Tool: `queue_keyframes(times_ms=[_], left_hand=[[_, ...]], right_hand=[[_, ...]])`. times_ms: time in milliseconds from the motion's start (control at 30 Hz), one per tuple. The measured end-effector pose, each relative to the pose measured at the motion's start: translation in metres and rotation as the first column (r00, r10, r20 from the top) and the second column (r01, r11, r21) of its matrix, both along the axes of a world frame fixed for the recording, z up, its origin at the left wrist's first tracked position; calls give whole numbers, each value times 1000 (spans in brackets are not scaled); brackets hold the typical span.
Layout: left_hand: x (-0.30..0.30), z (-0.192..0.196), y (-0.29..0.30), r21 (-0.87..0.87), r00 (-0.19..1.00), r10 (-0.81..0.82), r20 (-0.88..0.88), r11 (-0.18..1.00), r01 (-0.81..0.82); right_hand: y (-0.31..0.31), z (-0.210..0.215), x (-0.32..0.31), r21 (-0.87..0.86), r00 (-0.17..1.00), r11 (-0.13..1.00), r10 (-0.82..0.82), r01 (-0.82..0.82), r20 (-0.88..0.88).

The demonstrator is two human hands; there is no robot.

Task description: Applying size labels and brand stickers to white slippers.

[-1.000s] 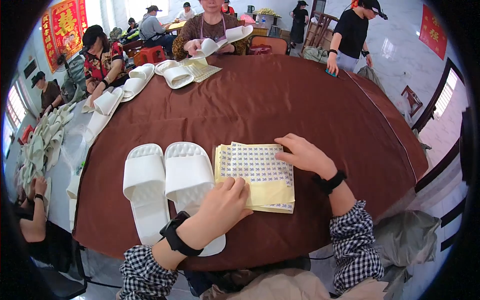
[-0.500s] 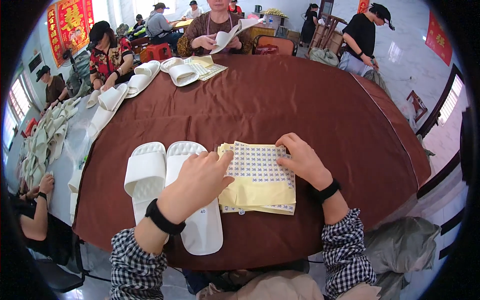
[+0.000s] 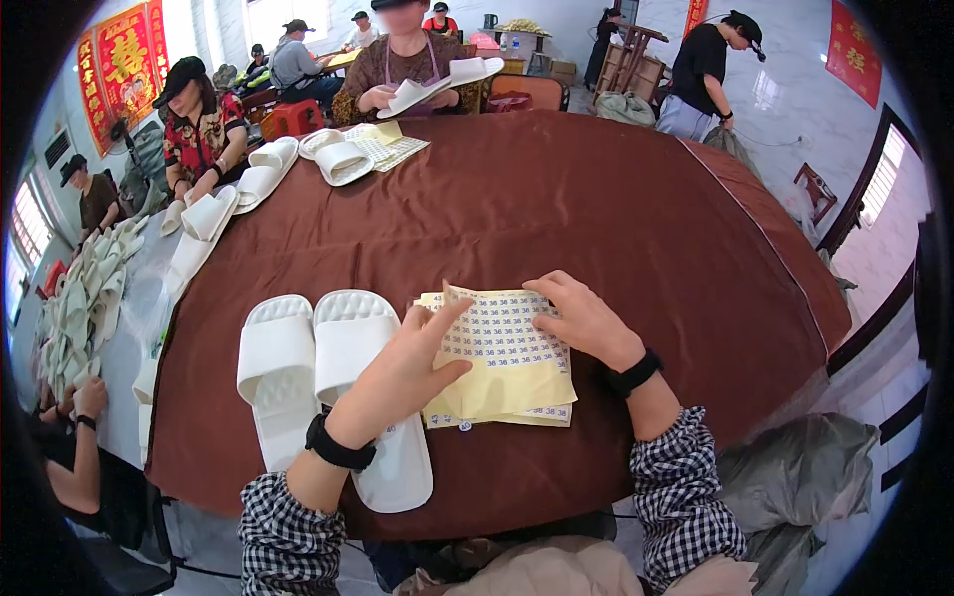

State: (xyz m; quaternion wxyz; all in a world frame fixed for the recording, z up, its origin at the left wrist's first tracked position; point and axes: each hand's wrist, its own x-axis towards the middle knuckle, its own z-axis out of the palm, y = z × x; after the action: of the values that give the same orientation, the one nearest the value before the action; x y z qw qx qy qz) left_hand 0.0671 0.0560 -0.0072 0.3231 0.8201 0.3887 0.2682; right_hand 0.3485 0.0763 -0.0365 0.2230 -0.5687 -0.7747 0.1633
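A stack of sticker sheets (image 3: 502, 387) lies on the brown-covered table in front of me. The top sheet is yellowish, with rows of small printed white labels. My left hand (image 3: 402, 368) is at the stack's left edge, thumb and index finger spread apart, near a top left corner that curls upward. My right hand (image 3: 586, 323) rests on the upper right of the sheets, thumb and fingers apart. Left of the stack lie two white slippers, the left slipper (image 3: 276, 348) and the right slipper (image 3: 348, 343). My left hand and wrist cover part of the right slipper.
Brown cloth (image 3: 556, 209) covers the table. Across it, a person holds a white slipper (image 3: 437, 87) near more slippers (image 3: 343, 162) and label sheets (image 3: 402, 152). On the left, people work beside a grey table with a slipper heap (image 3: 89, 288). Grey bags (image 3: 795, 467) lie at lower right.
My left index finger has risen from the sheet, and the top left corner now curls up. My right hand stays on the sheets. The view has shifted slightly.
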Motion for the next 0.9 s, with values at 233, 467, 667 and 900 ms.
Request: queue_keyframes(times_ms=[233,467,667,900], left_hand=[[2,-8,6,90,999,-35,-13,995,36],[1,1,8,262,983,-65,169,965,19],[-3,24,2,-185,739,162,654,981,-52],[-7,16,8,-521,830,43,557,796,308]], right_hand=[[1,-4,0,47,1000,999,-13,13,-2],[2,15,-7,263,958,965,54,22,-281],[5,22,-5,56,755,998,14,29,-655],[-10,36,-24,94,446,982,11,165,-895]])
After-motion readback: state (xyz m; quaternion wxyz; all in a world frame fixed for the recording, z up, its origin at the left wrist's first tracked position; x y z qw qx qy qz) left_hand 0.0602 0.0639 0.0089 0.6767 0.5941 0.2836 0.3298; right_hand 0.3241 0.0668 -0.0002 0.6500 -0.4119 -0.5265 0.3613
